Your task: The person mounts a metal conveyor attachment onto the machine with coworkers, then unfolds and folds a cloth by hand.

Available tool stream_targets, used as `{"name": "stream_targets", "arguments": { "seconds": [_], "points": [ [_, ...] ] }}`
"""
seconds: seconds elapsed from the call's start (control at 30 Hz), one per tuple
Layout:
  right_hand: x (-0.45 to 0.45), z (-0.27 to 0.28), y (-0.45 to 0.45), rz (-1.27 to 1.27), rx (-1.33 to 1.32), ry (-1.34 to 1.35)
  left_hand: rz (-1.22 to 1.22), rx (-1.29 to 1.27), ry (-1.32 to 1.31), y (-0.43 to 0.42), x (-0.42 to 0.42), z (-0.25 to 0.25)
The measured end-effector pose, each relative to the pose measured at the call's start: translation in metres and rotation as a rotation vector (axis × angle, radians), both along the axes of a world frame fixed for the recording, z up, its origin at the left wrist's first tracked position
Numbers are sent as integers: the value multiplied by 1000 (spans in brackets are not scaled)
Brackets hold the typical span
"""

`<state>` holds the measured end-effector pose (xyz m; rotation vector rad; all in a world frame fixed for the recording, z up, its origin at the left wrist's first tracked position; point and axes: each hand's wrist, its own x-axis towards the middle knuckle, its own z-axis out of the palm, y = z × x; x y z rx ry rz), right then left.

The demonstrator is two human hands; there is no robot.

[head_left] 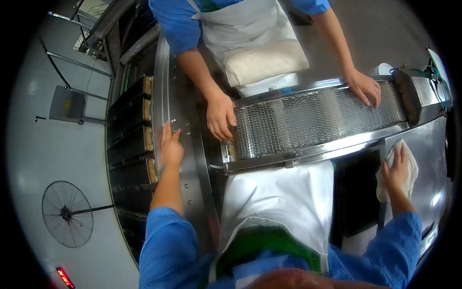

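My left hand [172, 147] reaches out to the metal edge rail [190, 168] on the left, its fingers extended and nothing held in them. On the right, my right hand [395, 168] has a white cloth [411, 166] under its palm and fingers, pressed onto a flat steel panel [430, 149]. Between my arms and ahead of me lies a narrow mesh conveyor belt [308, 118] in a shiny steel frame. Neither of my hands touches the mesh.
A co-worker in a white apron [250, 29] stands across the belt, one hand [221, 115] at its left end and the other [364, 87] on the mesh at right. Dark trays [130, 139] line the left. A fan [67, 214] and a metal box [415, 96] are also visible.
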<state>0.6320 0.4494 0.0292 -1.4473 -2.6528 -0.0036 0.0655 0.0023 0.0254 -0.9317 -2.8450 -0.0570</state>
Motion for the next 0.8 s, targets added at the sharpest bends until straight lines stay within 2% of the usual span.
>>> {"name": "stream_targets", "arguments": {
  "seconds": [0.8],
  "points": [
    [4, -2, 2, -16, 10, -56, -47, 31, 46, -2, 0, -2]
  ]
}}
